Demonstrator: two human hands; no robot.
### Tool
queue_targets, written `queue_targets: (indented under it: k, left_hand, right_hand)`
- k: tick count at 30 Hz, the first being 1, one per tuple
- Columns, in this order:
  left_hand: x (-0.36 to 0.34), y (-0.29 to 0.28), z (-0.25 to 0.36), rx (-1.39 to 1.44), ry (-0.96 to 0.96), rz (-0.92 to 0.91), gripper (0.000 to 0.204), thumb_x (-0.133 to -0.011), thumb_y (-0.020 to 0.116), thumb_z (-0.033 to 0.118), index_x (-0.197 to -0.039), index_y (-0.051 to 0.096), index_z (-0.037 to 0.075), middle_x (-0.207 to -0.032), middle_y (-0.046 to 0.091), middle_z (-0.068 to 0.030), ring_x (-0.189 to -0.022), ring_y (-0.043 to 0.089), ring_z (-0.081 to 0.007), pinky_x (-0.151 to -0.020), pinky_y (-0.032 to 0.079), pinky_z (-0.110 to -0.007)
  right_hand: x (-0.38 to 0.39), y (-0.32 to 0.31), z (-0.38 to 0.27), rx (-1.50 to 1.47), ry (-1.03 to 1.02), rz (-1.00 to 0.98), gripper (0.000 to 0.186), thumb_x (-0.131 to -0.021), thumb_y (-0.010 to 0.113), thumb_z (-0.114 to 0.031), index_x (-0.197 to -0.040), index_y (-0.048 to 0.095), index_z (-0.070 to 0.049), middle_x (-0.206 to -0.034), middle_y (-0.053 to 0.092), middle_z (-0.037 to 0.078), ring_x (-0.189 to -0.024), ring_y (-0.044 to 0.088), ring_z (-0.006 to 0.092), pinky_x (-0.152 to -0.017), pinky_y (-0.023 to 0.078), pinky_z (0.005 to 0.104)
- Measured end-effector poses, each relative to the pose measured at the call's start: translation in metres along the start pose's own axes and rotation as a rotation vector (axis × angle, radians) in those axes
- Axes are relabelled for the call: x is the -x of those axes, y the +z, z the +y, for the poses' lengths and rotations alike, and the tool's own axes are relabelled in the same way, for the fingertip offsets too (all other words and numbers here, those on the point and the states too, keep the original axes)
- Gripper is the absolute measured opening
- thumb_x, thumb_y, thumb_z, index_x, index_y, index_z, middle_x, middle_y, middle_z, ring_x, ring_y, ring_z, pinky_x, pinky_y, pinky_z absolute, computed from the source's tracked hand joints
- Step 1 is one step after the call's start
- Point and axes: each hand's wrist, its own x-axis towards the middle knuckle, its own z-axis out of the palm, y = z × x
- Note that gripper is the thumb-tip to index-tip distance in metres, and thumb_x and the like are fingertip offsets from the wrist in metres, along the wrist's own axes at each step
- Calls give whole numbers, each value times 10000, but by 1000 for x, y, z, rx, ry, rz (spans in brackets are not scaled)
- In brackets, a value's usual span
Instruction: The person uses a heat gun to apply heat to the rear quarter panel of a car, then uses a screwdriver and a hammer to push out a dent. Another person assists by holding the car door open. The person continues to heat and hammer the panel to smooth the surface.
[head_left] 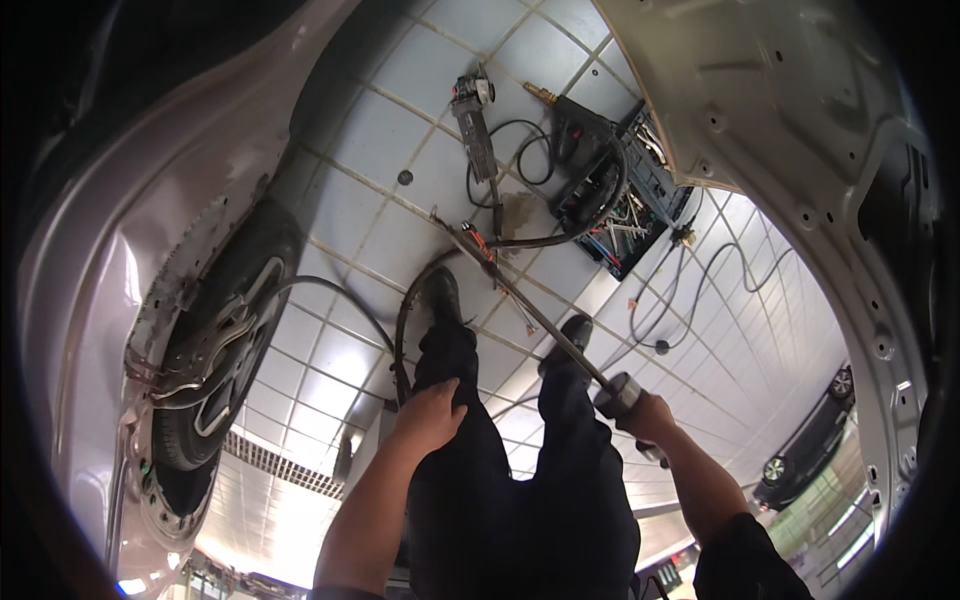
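Observation:
My right hand (pixel 650 420) is closed around the thick sliding weight of a slide hammer (pixel 545 325). Its long thin metal rod slants up and left over the floor, toward an orange-handled tool (pixel 478 243). Below my palm, the slide hammer's rear handle shows in part. My left hand (pixel 432 415) is at my left knee, thumb and forefinger apart, with nothing visible in it; its other fingers are partly hidden. A thick dark cable (pixel 402 330) runs just beside that hand and curves across the floor past my left shoe.
An angle grinder (pixel 475 130) lies on the tiles ahead, near an open toolbox (pixel 625 225) full of tools. To my left stands a car body with a wheel (pixel 235 340) and a clamp-like metal piece. A bare body panel (pixel 800 120) hangs at right. Another cable (pixel 650 320) trails there.

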Motion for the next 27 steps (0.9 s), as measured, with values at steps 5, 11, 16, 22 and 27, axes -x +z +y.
queue_targets:
  k: [5, 11, 16, 22, 27]
  left_hand:
    - [18, 2, -17, 123, -104, 137, 409, -849, 601, 204, -1184, 530, -20, -1096, 602, -242, -1031, 575, -390, -892, 469, -437]
    - [24, 16, -27, 222, -253, 314, 347, -835, 622, 153, -1138, 573, -8, -1083, 618, -213, -1018, 594, -363, -878, 479, -423]
    - [22, 66, 20, 266, -288, 375, 305, -835, 613, 152, -1104, 589, 10, -1055, 626, -177, -1003, 590, -353, -891, 466, -417]
    - [10, 118, 68, 120, -250, 576, 191, -769, 640, 120, -946, 626, 47, -942, 644, -128, -895, 603, -329, -799, 477, -418]
    - [15, 142, 61, 195, -332, 674, 154, -749, 616, 52, -903, 614, 45, -896, 645, -112, -807, 615, -304, -729, 485, -381]
  right_hand:
    - [-45, -9, -36, 105, -64, 30, 453, -639, 678, -351, -976, 643, -50, -942, 666, 180, -914, 641, 333, -784, 525, 403]
    - [-102, -44, -93, 0, -202, 101, 526, -670, 683, -382, -1008, 604, 13, -953, 657, 226, -936, 634, 361, -814, 510, 419]
    - [-184, -44, -108, 32, -264, 209, 550, -671, 688, -379, -1039, 589, 16, -1010, 639, 243, -992, 607, 383, -877, 486, 423]
    - [-296, -37, -96, 3, -276, 324, 585, -665, 674, -364, -1106, 561, 5, -1000, 641, 257, -948, 629, 383, -815, 519, 441]
    - [-357, -10, -82, 19, -364, 552, 542, -651, 730, -299, -1064, 553, 4, -1070, 601, 218, -1034, 572, 374, -874, 492, 424]
